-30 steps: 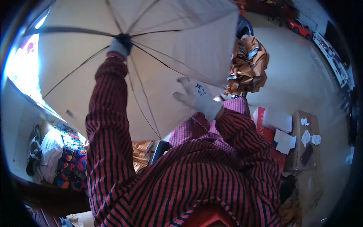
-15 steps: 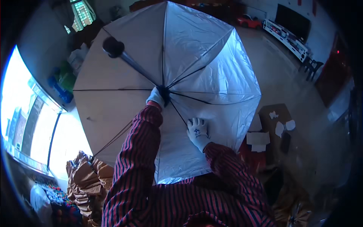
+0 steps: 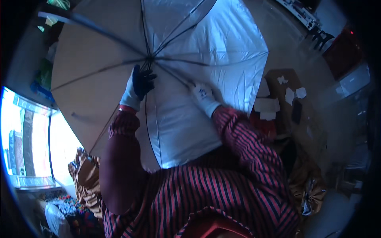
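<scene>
A large opened umbrella (image 3: 186,127) fills the middle, its silvery inner side facing me. Thin dark ribs fan out from its hub (image 3: 150,59), and the blurred shaft (image 3: 107,36) slants to the upper left. Just below the hub, my left hand (image 3: 139,85) is open with fingers apart, in a white glove with a dark palm. My right hand (image 3: 203,95), gloved in white, is closed around a lower-right umbrella rib (image 3: 174,74), close against the canopy. Its fingertips are partly hidden and blurred.
Crumpled brown paper (image 3: 85,174) lies at the lower left, beside a bright window (image 3: 29,139). At right stands a brown table (image 3: 283,79) with white scraps and a dark flat object (image 3: 296,111). Farther back are a black stool (image 3: 322,39) and a white cabinet (image 3: 297,14).
My left hand has let go of the hub and opened below it. My right hand has closed on the rib. In the picture, the umbrella has shifted up and left, its shaft swinging lower.
</scene>
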Demonstrator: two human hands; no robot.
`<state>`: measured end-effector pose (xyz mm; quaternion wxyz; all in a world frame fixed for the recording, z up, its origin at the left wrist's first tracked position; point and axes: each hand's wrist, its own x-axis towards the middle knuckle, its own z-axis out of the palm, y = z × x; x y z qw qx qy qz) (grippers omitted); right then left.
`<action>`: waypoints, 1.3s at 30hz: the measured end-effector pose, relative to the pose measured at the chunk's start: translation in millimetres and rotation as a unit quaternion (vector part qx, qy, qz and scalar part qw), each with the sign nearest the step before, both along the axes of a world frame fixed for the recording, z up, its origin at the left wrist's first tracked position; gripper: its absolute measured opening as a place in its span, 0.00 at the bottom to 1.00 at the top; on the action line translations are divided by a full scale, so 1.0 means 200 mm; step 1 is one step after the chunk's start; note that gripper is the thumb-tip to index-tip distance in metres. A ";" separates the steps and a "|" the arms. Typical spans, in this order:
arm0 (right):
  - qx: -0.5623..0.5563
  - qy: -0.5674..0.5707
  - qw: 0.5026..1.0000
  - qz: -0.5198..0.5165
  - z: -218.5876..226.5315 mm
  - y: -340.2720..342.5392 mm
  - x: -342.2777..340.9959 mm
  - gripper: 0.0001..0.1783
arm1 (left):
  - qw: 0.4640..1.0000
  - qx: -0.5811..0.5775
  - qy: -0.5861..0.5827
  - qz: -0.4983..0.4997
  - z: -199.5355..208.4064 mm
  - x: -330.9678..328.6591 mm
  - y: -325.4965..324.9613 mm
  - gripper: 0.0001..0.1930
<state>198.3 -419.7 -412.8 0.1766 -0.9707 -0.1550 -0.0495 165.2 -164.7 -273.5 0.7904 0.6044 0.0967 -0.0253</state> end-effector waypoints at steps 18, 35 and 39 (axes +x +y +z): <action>-0.060 -0.143 0.986 0.055 0.01 -0.05 -0.11 0.19 | 0.698 0.712 0.076 -0.020 -0.65 -0.42 -0.17 0.25; -0.214 -0.263 0.940 0.020 0.58 -0.32 0.49 0.12 | 0.689 0.722 -0.013 0.055 -0.76 -0.55 -0.21 0.30; -0.265 -0.320 0.906 0.083 0.42 -0.59 0.60 0.10 | 0.689 0.724 0.003 0.029 -0.77 -0.45 -0.36 0.29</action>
